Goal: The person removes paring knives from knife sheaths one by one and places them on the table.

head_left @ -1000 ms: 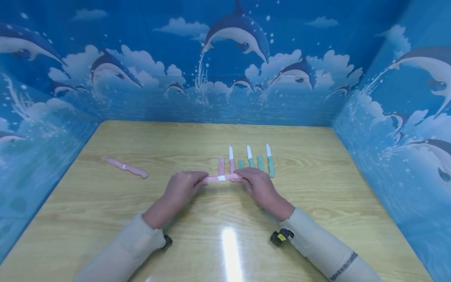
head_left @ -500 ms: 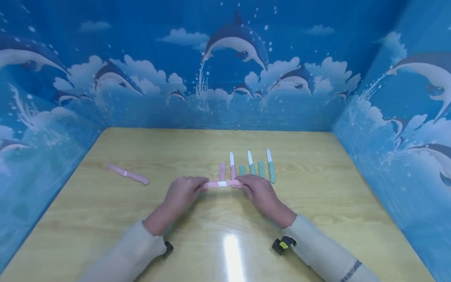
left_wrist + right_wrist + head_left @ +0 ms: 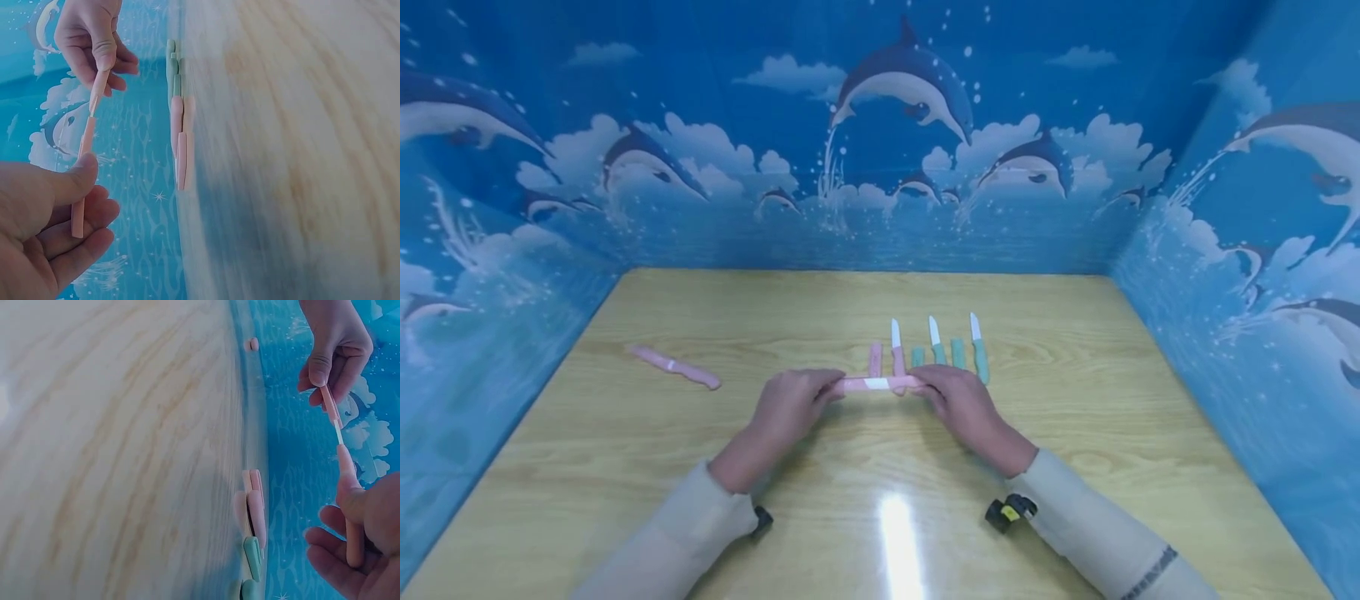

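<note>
In front of me, a pink paring knife [image 3: 345,464] is held level over the table, its white blade [image 3: 876,383] partly inside a pink sheath [image 3: 86,136]. My left hand [image 3: 793,408] pinches the sheath between thumb and fingers. The handle is gripped by my right hand [image 3: 961,406]; a short stretch of blade shows between handle and sheath. Just behind, a row lies on the table: a pink sheath [image 3: 876,358], a bare pink-handled knife [image 3: 896,333], a green sheath [image 3: 918,357], a green-handled knife [image 3: 934,332], another green sheath [image 3: 958,352] and another green-handled knife [image 3: 981,357].
A sheathed pink knife [image 3: 692,372] lies apart on the left of the wood-grain table [image 3: 625,467]. Blue dolphin-print sheeting [image 3: 737,225] rises along the table's back and both sides. Glare from a light marks the front middle.
The visible strip of white blade between handle and sheath has grown a little wider. Both hands keep their holds; the view has shifted slightly, and the things on the table lie as before.
</note>
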`<act>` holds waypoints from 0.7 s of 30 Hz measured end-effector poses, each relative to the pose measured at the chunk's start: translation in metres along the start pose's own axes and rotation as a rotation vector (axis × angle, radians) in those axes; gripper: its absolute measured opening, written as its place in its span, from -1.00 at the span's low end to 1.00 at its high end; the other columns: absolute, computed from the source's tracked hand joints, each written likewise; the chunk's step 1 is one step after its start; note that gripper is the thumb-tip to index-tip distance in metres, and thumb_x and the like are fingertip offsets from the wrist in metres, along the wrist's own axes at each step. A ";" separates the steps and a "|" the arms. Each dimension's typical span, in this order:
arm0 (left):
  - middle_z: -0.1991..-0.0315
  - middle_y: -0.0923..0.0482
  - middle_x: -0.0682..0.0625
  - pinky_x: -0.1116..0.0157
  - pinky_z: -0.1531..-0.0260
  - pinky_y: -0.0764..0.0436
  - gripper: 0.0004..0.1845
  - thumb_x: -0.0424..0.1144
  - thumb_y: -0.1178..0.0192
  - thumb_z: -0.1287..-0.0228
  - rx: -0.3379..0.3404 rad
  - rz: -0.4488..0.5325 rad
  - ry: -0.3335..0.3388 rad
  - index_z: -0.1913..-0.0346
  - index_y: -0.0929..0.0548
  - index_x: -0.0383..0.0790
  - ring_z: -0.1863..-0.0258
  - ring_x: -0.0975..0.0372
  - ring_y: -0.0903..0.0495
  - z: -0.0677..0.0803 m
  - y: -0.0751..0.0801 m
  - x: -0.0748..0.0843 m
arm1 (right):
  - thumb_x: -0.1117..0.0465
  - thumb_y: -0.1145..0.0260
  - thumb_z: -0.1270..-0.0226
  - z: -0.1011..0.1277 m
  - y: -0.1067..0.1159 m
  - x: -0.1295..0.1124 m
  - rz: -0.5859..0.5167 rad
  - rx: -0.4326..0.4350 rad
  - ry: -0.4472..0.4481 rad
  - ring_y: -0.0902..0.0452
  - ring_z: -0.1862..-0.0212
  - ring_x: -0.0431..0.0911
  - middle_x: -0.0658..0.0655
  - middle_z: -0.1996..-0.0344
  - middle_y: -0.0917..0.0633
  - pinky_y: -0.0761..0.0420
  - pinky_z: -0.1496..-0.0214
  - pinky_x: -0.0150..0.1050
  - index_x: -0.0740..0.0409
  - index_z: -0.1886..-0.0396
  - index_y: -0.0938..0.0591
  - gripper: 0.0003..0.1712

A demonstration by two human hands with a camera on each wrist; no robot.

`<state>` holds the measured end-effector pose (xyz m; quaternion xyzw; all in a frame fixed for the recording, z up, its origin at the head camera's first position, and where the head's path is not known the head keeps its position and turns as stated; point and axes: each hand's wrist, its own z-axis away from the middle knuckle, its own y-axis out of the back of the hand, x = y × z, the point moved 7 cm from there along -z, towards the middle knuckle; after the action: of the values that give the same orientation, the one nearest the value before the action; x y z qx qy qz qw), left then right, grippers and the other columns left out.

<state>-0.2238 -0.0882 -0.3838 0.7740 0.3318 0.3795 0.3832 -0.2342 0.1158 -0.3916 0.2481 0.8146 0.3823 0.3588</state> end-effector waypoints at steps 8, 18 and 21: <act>0.26 -0.75 -0.09 0.23 0.33 -0.72 -0.80 -0.24 -0.38 -0.18 0.005 0.013 -0.008 0.15 -0.75 -0.20 0.33 0.13 -0.74 0.001 0.001 -0.002 | 0.30 -0.38 -0.26 -0.001 0.003 0.002 0.011 -0.017 0.019 -0.69 0.13 -0.01 0.11 0.18 -0.76 -0.69 0.11 -0.10 0.17 0.07 -0.72 -0.75; 0.23 -0.74 -0.11 0.22 0.30 -0.72 -0.80 -0.24 -0.37 -0.18 -0.011 0.019 -0.001 0.14 -0.75 -0.21 0.31 0.11 -0.74 0.003 -0.001 -0.003 | 0.27 -0.39 -0.24 0.001 0.004 0.006 0.012 -0.043 -0.001 -0.69 0.07 0.00 0.14 0.15 -0.75 -0.67 0.02 -0.09 0.18 0.06 -0.71 -0.74; 0.22 -0.74 -0.09 0.21 0.27 -0.72 -0.81 -0.26 -0.37 -0.18 -0.031 0.019 0.010 0.14 -0.75 -0.19 0.28 0.11 -0.74 0.004 -0.003 -0.003 | 0.27 -0.38 -0.25 0.003 0.005 0.006 0.011 -0.053 -0.004 -0.68 0.06 -0.01 0.13 0.14 -0.75 -0.67 0.00 -0.10 0.17 0.07 -0.71 -0.75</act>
<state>-0.2227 -0.0905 -0.3886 0.7692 0.3205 0.3922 0.3896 -0.2354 0.1236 -0.3914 0.2438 0.8020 0.4053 0.3650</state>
